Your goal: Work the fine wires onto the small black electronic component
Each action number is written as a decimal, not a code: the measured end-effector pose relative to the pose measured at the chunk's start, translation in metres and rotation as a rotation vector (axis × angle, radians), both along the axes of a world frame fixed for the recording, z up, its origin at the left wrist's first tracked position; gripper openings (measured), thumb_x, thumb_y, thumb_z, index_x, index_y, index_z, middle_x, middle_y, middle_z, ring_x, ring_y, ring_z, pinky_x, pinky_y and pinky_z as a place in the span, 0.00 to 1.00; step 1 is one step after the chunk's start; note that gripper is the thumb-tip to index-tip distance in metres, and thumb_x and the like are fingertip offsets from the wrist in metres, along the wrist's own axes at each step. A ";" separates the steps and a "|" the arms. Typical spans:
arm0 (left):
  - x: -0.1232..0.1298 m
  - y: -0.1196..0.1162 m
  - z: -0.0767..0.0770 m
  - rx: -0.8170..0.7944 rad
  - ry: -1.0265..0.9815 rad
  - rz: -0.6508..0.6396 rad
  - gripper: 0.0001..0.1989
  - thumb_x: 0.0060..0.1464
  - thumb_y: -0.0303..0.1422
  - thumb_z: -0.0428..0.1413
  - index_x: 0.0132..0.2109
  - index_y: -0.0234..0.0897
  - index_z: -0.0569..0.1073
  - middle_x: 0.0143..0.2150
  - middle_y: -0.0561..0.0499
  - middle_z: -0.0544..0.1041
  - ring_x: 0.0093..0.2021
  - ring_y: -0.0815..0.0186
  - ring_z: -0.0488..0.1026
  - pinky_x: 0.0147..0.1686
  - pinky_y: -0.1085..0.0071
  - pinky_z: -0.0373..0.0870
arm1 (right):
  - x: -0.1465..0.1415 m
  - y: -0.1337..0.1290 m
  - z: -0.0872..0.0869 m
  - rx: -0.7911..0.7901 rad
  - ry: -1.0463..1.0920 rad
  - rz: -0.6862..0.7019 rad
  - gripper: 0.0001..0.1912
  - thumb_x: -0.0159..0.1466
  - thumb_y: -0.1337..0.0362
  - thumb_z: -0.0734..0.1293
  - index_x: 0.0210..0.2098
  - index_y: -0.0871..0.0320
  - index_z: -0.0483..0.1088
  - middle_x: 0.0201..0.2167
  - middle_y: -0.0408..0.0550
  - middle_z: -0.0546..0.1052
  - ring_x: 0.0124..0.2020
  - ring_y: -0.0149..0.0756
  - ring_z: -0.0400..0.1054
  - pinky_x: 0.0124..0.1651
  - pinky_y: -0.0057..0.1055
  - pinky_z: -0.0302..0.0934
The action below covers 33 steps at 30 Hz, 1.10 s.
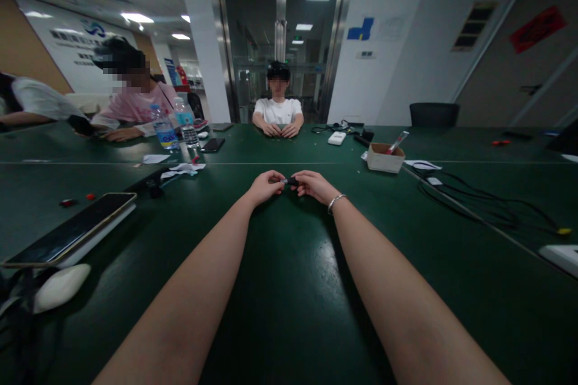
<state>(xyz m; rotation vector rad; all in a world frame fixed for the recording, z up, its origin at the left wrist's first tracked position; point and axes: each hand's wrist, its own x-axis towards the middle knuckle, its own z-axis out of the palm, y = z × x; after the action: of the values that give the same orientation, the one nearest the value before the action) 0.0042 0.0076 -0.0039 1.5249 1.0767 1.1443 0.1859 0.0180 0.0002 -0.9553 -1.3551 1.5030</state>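
Both arms reach out over the dark green table. Between my hands is a small black piece with a silvery end, too small in view to name surely; it looks like a USB stick. The fingertips of my left hand pinch its silvery end. From the other side my right hand closes on the black end. A metal bracelet circles the right wrist. The piece is held roughly level, close above the tabletop.
On the left lie a large phone on a white box, a white mouse, papers and water bottles. To the right are a small box and black cables. People sit across the table and at left.
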 end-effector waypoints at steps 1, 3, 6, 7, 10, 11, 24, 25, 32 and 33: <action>0.000 0.000 -0.001 0.007 -0.002 0.006 0.09 0.46 0.25 0.61 0.36 0.32 0.70 0.28 0.52 0.73 0.27 0.73 0.71 0.28 0.76 0.70 | 0.000 0.000 0.000 -0.003 0.001 -0.001 0.05 0.65 0.75 0.61 0.37 0.65 0.69 0.21 0.49 0.75 0.17 0.25 0.67 0.21 0.21 0.67; 0.000 0.001 -0.002 0.016 -0.008 0.007 0.10 0.47 0.26 0.61 0.38 0.33 0.70 0.28 0.53 0.72 0.26 0.74 0.71 0.27 0.76 0.69 | 0.000 0.000 0.000 -0.006 0.001 -0.005 0.06 0.65 0.75 0.61 0.37 0.65 0.69 0.21 0.48 0.75 0.17 0.25 0.67 0.21 0.21 0.67; -0.001 0.003 -0.003 0.008 -0.018 -0.012 0.08 0.51 0.29 0.58 0.39 0.34 0.68 0.25 0.54 0.71 0.23 0.74 0.70 0.26 0.76 0.68 | 0.000 0.000 0.000 -0.003 -0.002 -0.004 0.06 0.65 0.75 0.60 0.37 0.64 0.69 0.21 0.48 0.75 0.17 0.25 0.67 0.21 0.21 0.67; -0.001 0.004 -0.003 0.000 -0.016 -0.019 0.07 0.52 0.30 0.57 0.38 0.34 0.68 0.24 0.54 0.70 0.23 0.74 0.69 0.26 0.76 0.68 | 0.000 0.000 0.000 -0.002 -0.001 -0.002 0.06 0.65 0.75 0.60 0.37 0.64 0.69 0.21 0.48 0.75 0.17 0.26 0.67 0.21 0.21 0.67; -0.001 0.003 -0.002 -0.004 0.005 -0.035 0.06 0.52 0.29 0.57 0.37 0.33 0.68 0.23 0.54 0.71 0.23 0.73 0.69 0.27 0.75 0.68 | 0.000 -0.002 0.001 0.000 0.005 0.003 0.07 0.66 0.75 0.59 0.37 0.65 0.68 0.21 0.49 0.75 0.17 0.26 0.67 0.22 0.21 0.67; -0.001 0.002 -0.001 0.002 0.017 -0.041 0.07 0.51 0.28 0.58 0.38 0.32 0.68 0.23 0.54 0.71 0.23 0.73 0.69 0.27 0.75 0.68 | 0.000 -0.002 0.001 0.001 0.007 0.003 0.07 0.66 0.74 0.59 0.37 0.65 0.68 0.21 0.49 0.75 0.17 0.26 0.66 0.22 0.21 0.67; -0.002 0.002 -0.004 0.057 0.008 -0.019 0.12 0.46 0.31 0.62 0.38 0.34 0.69 0.30 0.52 0.71 0.30 0.71 0.72 0.28 0.74 0.71 | 0.000 -0.001 0.000 -0.010 0.014 -0.008 0.04 0.65 0.73 0.62 0.37 0.64 0.68 0.20 0.48 0.75 0.17 0.26 0.66 0.22 0.22 0.67; -0.002 0.002 -0.004 0.051 0.009 -0.024 0.12 0.48 0.32 0.62 0.38 0.34 0.69 0.29 0.52 0.71 0.29 0.71 0.72 0.28 0.74 0.71 | 0.000 -0.001 0.001 -0.009 0.015 -0.007 0.04 0.65 0.73 0.61 0.37 0.64 0.68 0.20 0.48 0.75 0.17 0.26 0.66 0.22 0.22 0.67; -0.001 0.003 -0.004 0.028 0.019 -0.020 0.13 0.43 0.24 0.63 0.37 0.32 0.70 0.26 0.54 0.71 0.26 0.73 0.71 0.29 0.73 0.71 | -0.001 -0.002 0.002 -0.017 0.010 -0.010 0.04 0.65 0.73 0.61 0.36 0.65 0.68 0.20 0.49 0.75 0.17 0.26 0.66 0.22 0.22 0.66; -0.001 0.003 -0.004 0.023 0.016 -0.017 0.12 0.43 0.24 0.63 0.36 0.32 0.70 0.26 0.53 0.71 0.27 0.72 0.71 0.29 0.73 0.71 | -0.001 -0.002 0.002 -0.018 0.010 -0.010 0.05 0.66 0.74 0.61 0.36 0.65 0.68 0.20 0.49 0.75 0.17 0.26 0.66 0.22 0.22 0.66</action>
<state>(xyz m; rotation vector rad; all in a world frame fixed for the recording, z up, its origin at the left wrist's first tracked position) 0.0034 0.0108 -0.0080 1.5608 1.0624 1.1380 0.1852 0.0158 0.0025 -0.9631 -1.3301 1.5131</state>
